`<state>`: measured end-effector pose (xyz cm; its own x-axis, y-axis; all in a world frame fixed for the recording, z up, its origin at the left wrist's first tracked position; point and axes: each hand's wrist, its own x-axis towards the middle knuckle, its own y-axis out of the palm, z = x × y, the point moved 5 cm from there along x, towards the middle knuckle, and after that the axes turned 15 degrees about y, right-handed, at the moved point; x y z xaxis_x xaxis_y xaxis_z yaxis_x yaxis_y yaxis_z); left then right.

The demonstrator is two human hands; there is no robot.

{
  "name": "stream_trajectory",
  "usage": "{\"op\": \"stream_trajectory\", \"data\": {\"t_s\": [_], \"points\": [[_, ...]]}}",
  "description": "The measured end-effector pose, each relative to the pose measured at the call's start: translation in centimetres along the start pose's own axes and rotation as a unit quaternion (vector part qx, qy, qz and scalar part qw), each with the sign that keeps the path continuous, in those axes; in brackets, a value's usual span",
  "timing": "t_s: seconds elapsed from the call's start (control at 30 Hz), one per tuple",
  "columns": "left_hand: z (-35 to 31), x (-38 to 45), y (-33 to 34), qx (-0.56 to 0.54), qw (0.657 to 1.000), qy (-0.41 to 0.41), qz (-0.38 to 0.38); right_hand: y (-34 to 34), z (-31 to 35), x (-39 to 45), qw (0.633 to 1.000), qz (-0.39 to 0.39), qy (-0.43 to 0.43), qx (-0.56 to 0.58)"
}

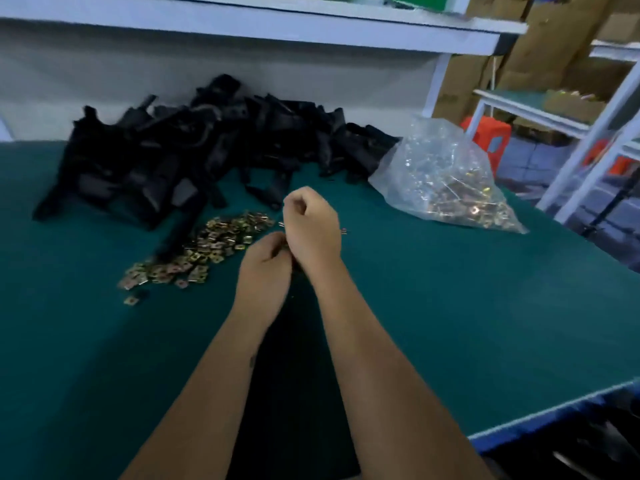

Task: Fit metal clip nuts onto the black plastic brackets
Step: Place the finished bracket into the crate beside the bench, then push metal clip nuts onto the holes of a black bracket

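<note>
Both hands meet over a green-covered bench [450, 323], forearms reaching in from the near edge. Fingers of the left hand [266, 265] curl inward, though what they hold is hidden; the right hand [311, 226] is closed in a loose fist just beyond it, a small brassy piece showing at either side. Far left, black plastic brackets [166, 157], angular and matte, lie heaped against the wall. Near them, flat squarish metal clip nuts [194, 254] spread in a gold-toned scatter. Far right, a crinkled clear plastic bag [440, 174] holds more shiny metal pieces.
</note>
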<state>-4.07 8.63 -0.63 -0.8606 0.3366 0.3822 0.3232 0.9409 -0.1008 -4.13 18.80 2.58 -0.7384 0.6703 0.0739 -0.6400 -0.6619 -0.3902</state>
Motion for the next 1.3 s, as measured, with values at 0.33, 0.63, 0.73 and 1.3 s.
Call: {"op": "stream_trajectory", "data": {"t_s": [0.33, 0.63, 0.73, 1.3], "points": [[4.3, 2.6, -7.0, 0.096, 0.978, -0.076, -0.166, 5.3, -2.4, 5.8, 0.974, 0.050, -0.004, -0.220], [4.2, 4.4, -5.4, 0.306, 0.949, -0.038, -0.073, 6.4, -3.1, 8.7, 0.967, 0.065, 0.028, -0.244], [3.2, 4.4, -4.0, 0.277, 0.957, 0.075, -0.040, 4.6, -3.1, 8.1, 1.000, -0.007, 0.009, -0.020], [3.5, 5.0, -4.3, -0.356, 0.928, -0.067, -0.093, 2.3, -0.2, 0.8, 0.970, -0.107, -0.217, -0.013]]}}
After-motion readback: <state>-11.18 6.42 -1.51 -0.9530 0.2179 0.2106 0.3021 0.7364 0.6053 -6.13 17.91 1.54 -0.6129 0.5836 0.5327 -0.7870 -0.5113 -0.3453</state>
